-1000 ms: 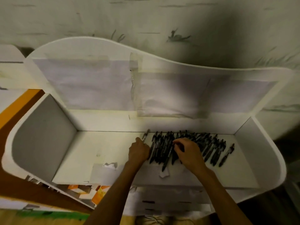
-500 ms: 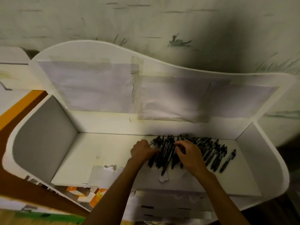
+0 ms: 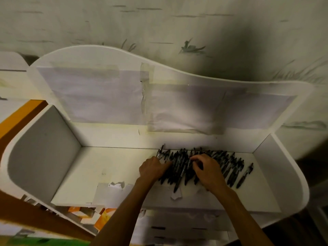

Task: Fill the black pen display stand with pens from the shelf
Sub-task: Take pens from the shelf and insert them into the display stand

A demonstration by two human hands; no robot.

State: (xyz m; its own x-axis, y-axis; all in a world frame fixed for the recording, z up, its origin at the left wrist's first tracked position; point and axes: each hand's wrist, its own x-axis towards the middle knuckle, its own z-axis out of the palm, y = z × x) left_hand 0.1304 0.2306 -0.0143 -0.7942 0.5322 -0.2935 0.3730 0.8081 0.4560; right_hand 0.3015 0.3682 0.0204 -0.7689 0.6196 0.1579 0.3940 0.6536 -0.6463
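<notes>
1. The heap of slim black plastic pens lies on the white shelf, right of middle; the black display stand is out of view.
2. The left hand curls against the heap's left edge; the right hand pinches pens on top.
3. Pens look light, stiff and prone to rolling; gather several by their barrels.
4. The room is dim; taped paper sheets back the shelf.

The shelf floor lay bare from its left wall to about the middle, giving open passage there from the front edge. A heap of black pens filled the back right half, reaching the back panel. Torn paper lay flat along the front edge. Upright side walls closed both ends; a narrow bare strip lay beside the right wall.
</notes>
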